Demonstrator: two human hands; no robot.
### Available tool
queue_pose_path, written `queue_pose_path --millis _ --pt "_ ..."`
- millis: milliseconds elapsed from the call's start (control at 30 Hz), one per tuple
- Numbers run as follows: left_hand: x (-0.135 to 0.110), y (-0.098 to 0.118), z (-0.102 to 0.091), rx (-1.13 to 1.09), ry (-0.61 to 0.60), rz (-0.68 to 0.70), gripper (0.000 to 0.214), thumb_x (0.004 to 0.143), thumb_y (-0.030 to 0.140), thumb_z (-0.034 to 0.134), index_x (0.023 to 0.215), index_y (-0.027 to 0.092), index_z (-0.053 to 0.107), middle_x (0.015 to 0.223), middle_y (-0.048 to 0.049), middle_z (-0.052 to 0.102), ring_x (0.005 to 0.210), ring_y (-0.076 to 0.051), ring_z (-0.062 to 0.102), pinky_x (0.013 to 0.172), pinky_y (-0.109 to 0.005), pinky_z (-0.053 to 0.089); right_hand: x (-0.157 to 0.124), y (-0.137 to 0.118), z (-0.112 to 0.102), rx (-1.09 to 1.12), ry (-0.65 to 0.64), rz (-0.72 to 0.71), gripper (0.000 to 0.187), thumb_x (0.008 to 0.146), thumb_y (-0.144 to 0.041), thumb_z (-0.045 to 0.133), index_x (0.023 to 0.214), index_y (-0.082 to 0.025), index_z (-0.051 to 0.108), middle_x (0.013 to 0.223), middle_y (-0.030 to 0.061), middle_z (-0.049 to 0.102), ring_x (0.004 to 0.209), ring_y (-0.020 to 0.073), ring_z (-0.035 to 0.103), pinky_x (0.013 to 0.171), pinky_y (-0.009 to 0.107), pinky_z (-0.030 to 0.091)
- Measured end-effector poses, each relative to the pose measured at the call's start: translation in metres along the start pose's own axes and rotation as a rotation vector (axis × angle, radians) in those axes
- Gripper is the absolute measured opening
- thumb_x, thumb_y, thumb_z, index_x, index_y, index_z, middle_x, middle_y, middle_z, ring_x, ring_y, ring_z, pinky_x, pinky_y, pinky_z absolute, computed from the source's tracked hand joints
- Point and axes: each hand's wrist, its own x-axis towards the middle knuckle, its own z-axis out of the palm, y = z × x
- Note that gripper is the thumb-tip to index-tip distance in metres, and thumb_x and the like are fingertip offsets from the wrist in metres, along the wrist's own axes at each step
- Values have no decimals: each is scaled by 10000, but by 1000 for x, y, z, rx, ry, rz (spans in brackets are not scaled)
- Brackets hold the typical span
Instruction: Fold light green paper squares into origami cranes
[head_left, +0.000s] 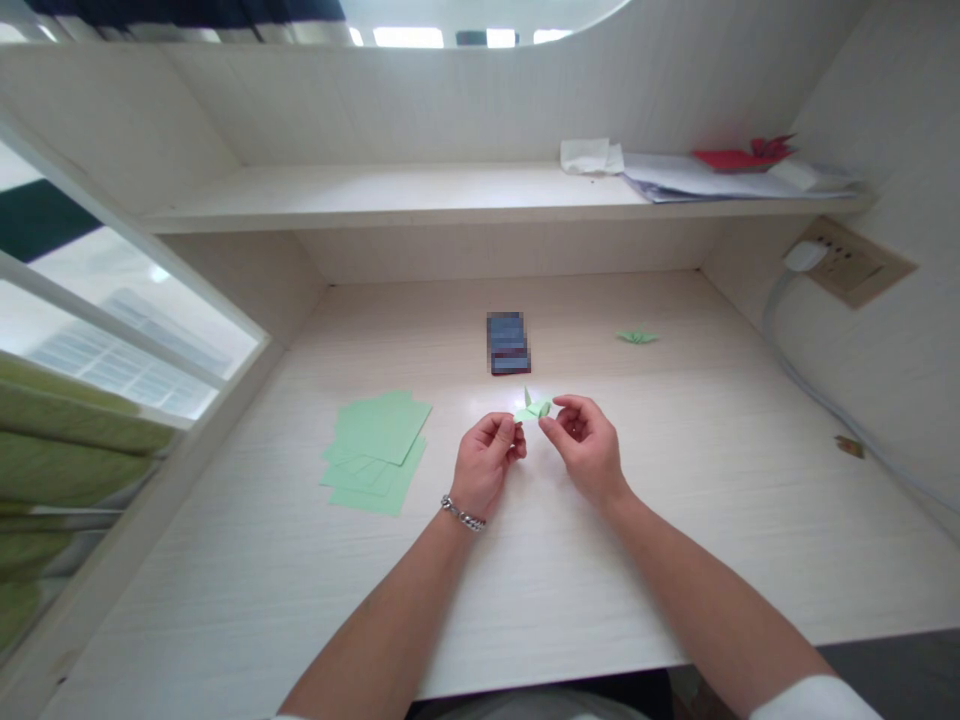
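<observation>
Between my hands, over the middle of the desk, is a small green folded paper crane [534, 409] with one thin point sticking up. My left hand [489, 458], with a chain bracelet at the wrist, pinches its left side between thumb and fingers. On its right side, the thumb and forefinger of my right hand [588, 446] close on the paper. Left of my hands lies a loose stack of green paper squares [379, 445]. A second green folded paper crane [637, 338] rests on the desk further back to the right.
A dark phone-like rectangle [509, 343], blurred, lies behind my hands. Above the desk runs a shelf [390, 190] with papers [682, 178] and a red item [731, 160]. A white plug with a cable [780, 300] sits in the right wall socket [855, 265]. A small brown piece [850, 447] lies at right.
</observation>
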Motion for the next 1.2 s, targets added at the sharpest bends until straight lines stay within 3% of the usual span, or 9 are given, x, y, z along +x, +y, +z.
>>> queue_pose_path --millis 167,433,567,833,1067,1200 --pt "-1 -5 -1 215 -45 41 238 775 370 679 831 147 618 736 -21 594 614 -97 542 583 -234 443 5 10 -3 -63 8 24 248 782 -406 637 864 -172 638 752 28 629 620 135 526 573 260 438" --pt "-5 -5 2 379 -105 112 203 821 360 626 849 163 586 763 -28 609 620 -107 556 597 -246 459 12 15 -7 -19 -11 68 257 800 -424 617 851 -172 625 702 11 615 563 123 511 547 255 431" --pt "-6 -3 3 327 -121 112 217 834 374 605 824 158 584 775 -35 604 634 -108 560 616 -250 470 14 14 -9 -30 29 64 271 798 -429 619 868 -168 632 705 15 620 572 127 522 549 256 439" --pt "3 -4 1 120 57 -1 338 766 366 684 1042 181 625 987 -61 618 719 -133 645 680 -288 522 8 5 -6 -126 -16 0 279 785 -439 630 845 -172 683 762 44 674 621 152 572 595 274 461" --pt "5 -7 0 41 43 -40 366 722 253 709 1075 193 637 1063 -81 638 792 -183 684 694 -285 521 0 3 0 -102 -78 21 219 796 -394 631 822 -185 692 659 15 652 586 149 585 579 262 468" --pt "5 -7 -1 72 42 -44 377 719 223 699 1091 202 642 1128 -86 621 797 -175 682 689 -276 521 0 5 0 -92 -81 28 193 799 -354 628 859 -186 701 730 29 681 618 157 619 613 269 493"
